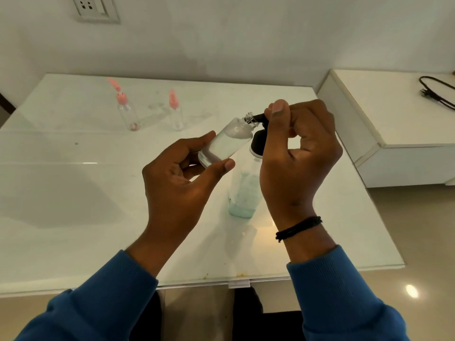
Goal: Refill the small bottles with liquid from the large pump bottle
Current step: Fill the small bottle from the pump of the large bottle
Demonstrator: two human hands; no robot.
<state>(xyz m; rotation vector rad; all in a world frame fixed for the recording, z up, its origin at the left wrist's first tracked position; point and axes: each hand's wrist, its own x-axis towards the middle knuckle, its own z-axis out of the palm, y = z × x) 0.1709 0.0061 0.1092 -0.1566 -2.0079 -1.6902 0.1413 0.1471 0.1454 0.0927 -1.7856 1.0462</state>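
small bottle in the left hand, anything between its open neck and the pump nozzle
Nothing visible. The left hand holds the small bottle tilted, its uncapped neck right at the tip of the black pump nozzle, which the right hand is on. Both pink-capped bottles stand far back on the table.

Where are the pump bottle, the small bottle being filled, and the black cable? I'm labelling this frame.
pump bottle [242, 193], head view, clear lower body.
small bottle [225, 143], head view, mid body.
black cable [435, 93], head view, middle of the loop.
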